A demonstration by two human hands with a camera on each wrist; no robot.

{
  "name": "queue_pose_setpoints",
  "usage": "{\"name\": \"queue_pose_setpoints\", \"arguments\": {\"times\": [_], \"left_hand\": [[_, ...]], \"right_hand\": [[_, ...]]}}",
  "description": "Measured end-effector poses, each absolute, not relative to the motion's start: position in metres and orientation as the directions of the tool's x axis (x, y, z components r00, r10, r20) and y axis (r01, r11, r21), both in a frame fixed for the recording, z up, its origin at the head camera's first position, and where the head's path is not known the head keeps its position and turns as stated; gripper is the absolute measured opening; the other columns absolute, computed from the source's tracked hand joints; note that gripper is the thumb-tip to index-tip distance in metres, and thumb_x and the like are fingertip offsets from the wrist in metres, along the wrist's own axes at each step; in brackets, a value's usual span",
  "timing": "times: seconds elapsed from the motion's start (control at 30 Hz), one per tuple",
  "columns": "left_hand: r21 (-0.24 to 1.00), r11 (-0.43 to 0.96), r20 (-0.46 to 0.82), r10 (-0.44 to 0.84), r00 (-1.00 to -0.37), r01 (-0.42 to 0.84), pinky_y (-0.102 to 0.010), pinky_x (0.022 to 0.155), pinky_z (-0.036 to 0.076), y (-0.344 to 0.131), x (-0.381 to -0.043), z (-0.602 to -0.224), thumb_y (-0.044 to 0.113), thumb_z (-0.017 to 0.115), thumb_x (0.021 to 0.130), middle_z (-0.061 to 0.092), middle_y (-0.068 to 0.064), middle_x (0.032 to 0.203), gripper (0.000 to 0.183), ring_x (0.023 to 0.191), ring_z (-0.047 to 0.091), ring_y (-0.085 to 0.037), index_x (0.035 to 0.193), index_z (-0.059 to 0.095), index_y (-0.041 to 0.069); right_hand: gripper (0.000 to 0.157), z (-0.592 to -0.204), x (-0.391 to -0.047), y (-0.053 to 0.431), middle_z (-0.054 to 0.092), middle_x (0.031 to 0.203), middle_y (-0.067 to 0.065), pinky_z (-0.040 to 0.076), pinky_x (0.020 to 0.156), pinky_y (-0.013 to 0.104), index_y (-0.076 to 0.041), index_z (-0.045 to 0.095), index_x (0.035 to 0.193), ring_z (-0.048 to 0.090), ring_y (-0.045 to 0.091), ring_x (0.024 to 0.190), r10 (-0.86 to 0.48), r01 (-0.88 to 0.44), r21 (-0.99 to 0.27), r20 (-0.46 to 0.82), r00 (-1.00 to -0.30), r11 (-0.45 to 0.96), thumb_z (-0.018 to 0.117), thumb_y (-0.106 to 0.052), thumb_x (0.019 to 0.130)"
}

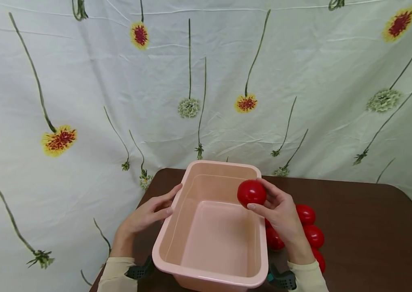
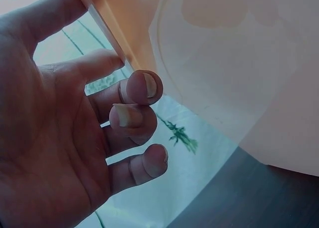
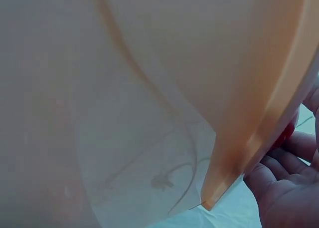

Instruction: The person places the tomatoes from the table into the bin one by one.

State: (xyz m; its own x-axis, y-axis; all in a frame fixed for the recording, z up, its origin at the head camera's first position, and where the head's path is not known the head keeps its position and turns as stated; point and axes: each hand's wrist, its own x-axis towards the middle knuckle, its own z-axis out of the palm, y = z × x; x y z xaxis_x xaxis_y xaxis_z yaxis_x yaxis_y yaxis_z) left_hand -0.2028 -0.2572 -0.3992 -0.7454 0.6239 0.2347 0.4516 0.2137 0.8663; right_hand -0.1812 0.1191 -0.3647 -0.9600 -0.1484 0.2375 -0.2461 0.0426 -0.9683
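A pink plastic basin [image 1: 209,275] stands at the middle, and its inside shows nothing lying in it. My left hand [image 1: 147,213] holds the basin's left rim with thumb and forefinger; in the left wrist view its other fingers [image 2: 144,88] curl loosely beside the outer wall. Over the right rim, my right hand [image 1: 280,213] grips a shiny red ball [image 1: 251,193] between thumb and fingers. In the right wrist view the basin's wall [image 3: 149,113] covers most of that ball, leaving a sliver of red beside the fingers [image 3: 286,163].
Several more red balls [image 1: 314,236] lie on the dark brown table [image 1: 366,227], right of the basin and partly behind my right arm. A white cloth with printed flowers [image 1: 213,121] hangs behind the table. Dark wrist straps [image 1: 282,280] sit over both sleeves.
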Motion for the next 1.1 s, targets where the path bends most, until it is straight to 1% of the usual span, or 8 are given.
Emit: {"name": "queue_pose_setpoints", "arguments": {"times": [0.17, 0.3, 0.4, 0.6, 0.73, 0.87, 0.97, 1.1], "left_hand": [[0.861, 0.225, 0.236, 0.618, -0.749, 0.457, -0.028, 0.062, 0.053, -0.257, -0.203, -0.4, 0.005, 0.046, 0.1, 0.062, -0.005, 0.085, 0.063, 0.068, 0.056, -0.006, 0.156, 0.018, 0.013], [0.844, 0.245, 0.247, 0.612, -0.751, 0.477, -0.032, 0.059, 0.051, -0.257, -0.203, -0.4, 0.005, 0.047, 0.1, 0.059, -0.001, 0.08, 0.063, 0.065, 0.054, -0.007, 0.156, 0.019, 0.013], [0.844, 0.244, 0.248, 0.611, -0.752, 0.477, -0.035, 0.058, 0.051, -0.257, -0.203, -0.4, 0.005, 0.047, 0.1, 0.059, -0.001, 0.08, 0.063, 0.065, 0.053, -0.008, 0.156, 0.019, 0.013], [0.865, 0.226, 0.231, 0.613, -0.756, 0.448, -0.031, 0.061, 0.052, -0.257, -0.201, -0.399, 0.006, 0.047, 0.1, 0.063, -0.005, 0.087, 0.064, 0.068, 0.055, -0.007, 0.156, 0.018, 0.014], [0.861, 0.233, 0.234, 0.606, -0.76, 0.452, -0.033, 0.059, 0.052, -0.257, -0.199, -0.398, 0.006, 0.048, 0.099, 0.06, -0.001, 0.081, 0.064, 0.065, 0.054, -0.007, 0.156, 0.019, 0.014], [0.862, 0.232, 0.234, 0.607, -0.76, 0.451, -0.031, 0.058, 0.052, -0.257, -0.199, -0.398, 0.005, 0.048, 0.099, 0.058, 0.001, 0.078, 0.064, 0.064, 0.053, -0.006, 0.156, 0.019, 0.012], [0.861, 0.234, 0.234, 0.606, -0.76, 0.451, -0.031, 0.058, 0.052, -0.257, -0.199, -0.398, 0.005, 0.048, 0.099, 0.058, 0.0, 0.078, 0.064, 0.063, 0.054, -0.008, 0.156, 0.019, 0.012], [0.85, 0.256, 0.234, 0.601, -0.764, 0.461, -0.033, 0.059, 0.053, -0.257, -0.2, -0.399, 0.007, 0.049, 0.099, 0.06, -0.001, 0.078, 0.064, 0.063, 0.055, -0.015, 0.156, 0.021, 0.014]], "right_hand": [[0.074, -0.365, -0.18, 0.116, 0.057, 0.138, 0.012, 0.057, 0.085, 0.033, -0.014, 0.048, 0.143, 0.064, 0.029, 0.114, -0.143, -0.267, -0.956, 0.249, -0.958, 0.12, 0.082, -0.014, 0.077], [0.075, -0.366, -0.179, 0.115, 0.057, 0.138, 0.011, 0.057, 0.086, 0.033, -0.014, 0.048, 0.143, 0.062, 0.033, 0.116, -0.14, -0.275, -0.95, 0.256, -0.957, 0.145, 0.083, -0.014, 0.076], [0.075, -0.366, -0.179, 0.114, 0.057, 0.138, 0.01, 0.057, 0.087, 0.032, -0.015, 0.049, 0.142, 0.061, 0.032, 0.117, -0.145, -0.286, -0.947, 0.266, -0.953, 0.145, 0.083, -0.014, 0.076], [0.076, -0.368, -0.18, 0.113, 0.057, 0.139, 0.009, 0.057, 0.086, 0.032, -0.016, 0.049, 0.142, 0.062, 0.032, 0.116, -0.164, -0.323, -0.934, 0.298, -0.94, 0.153, 0.084, -0.014, 0.075], [0.076, -0.369, -0.179, 0.112, 0.058, 0.139, 0.008, 0.056, 0.088, 0.033, -0.016, 0.05, 0.142, 0.063, 0.03, 0.116, -0.173, -0.354, -0.92, 0.325, -0.93, 0.169, 0.085, -0.014, 0.074], [0.071, -0.369, -0.179, 0.114, 0.056, 0.141, 0.012, 0.051, 0.095, 0.032, -0.011, 0.051, 0.141, 0.059, 0.031, 0.124, -0.175, -0.367, -0.917, 0.34, -0.924, 0.157, 0.082, -0.013, 0.077], [0.065, -0.368, -0.179, 0.119, 0.055, 0.141, 0.015, 0.048, 0.096, 0.033, -0.007, 0.051, 0.14, 0.055, 0.029, 0.129, -0.168, -0.364, -0.922, 0.341, -0.925, 0.132, 0.079, -0.01, 0.08], [0.06, -0.367, -0.18, 0.126, 0.056, 0.139, 0.019, 0.05, 0.092, 0.03, -0.005, 0.052, 0.139, 0.06, 0.013, 0.122, -0.155, -0.379, -0.919, 0.361, -0.92, 0.111, 0.075, -0.006, 0.084]]}}
